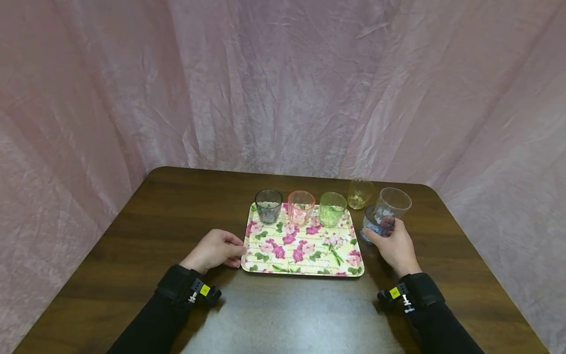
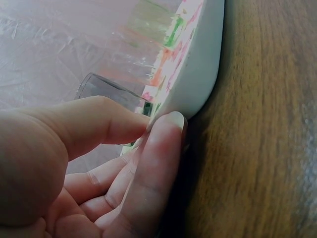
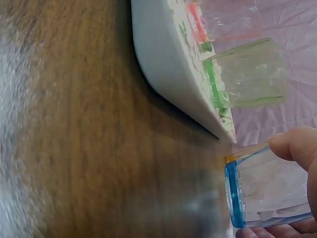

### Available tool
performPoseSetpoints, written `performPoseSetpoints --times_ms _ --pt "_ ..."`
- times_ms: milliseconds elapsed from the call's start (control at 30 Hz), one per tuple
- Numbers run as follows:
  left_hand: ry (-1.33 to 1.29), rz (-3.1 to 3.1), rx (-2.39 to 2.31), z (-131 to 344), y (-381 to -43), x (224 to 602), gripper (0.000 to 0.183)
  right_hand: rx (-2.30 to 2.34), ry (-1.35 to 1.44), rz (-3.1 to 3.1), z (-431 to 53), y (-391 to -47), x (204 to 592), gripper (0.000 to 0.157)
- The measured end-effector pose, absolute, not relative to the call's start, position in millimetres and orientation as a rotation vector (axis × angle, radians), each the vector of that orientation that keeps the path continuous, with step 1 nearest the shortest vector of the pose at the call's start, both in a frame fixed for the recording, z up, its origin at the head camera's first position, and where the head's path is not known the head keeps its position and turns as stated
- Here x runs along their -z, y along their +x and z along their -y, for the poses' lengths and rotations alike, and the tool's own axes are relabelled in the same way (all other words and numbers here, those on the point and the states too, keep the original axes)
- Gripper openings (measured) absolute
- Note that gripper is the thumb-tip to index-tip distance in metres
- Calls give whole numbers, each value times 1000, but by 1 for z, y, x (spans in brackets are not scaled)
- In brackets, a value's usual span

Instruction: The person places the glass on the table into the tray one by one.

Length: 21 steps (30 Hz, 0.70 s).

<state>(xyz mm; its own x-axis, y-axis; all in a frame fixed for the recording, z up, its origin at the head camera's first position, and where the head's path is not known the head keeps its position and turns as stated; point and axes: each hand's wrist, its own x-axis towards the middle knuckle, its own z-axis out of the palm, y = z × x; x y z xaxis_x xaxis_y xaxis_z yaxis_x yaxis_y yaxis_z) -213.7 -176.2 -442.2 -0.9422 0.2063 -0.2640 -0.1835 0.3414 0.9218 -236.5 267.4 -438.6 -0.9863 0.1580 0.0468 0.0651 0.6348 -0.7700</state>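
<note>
My left hand [image 1: 217, 250] is at the left edge of a flower-patterned tray [image 1: 283, 263], and the left wrist view shows its thumb and a finger pinching the rim. Along the tray's far side stand a grey glass [image 1: 268, 209], a pink-orange glass [image 1: 301, 209] and a green glass [image 1: 332, 210], all upright. My right hand [image 1: 395, 248] grips a blue glass [image 3: 262, 191] just right of the tray, thumb on one side and fingers on the other. Whether its base touches the table I cannot tell.
Behind the blue glass stands a clear glass [image 1: 396, 199], partly covered by it. A yellow glass [image 1: 360, 193] is near the tray's far right corner. The brown wooden table [image 1: 177, 211] ends at a pink curtain [image 1: 283, 98].
</note>
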Motion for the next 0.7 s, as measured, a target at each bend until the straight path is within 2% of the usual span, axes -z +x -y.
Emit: performPoseSetpoints --times_ms 233,700 --pt "-17 -2285 -1621 175 -214 442 14 -1256 -168 2771 -269 -231 426 89" --pt "25 -2270 -1642 176 -214 444 14 -1228 -46 2728 -260 -224 407 86"
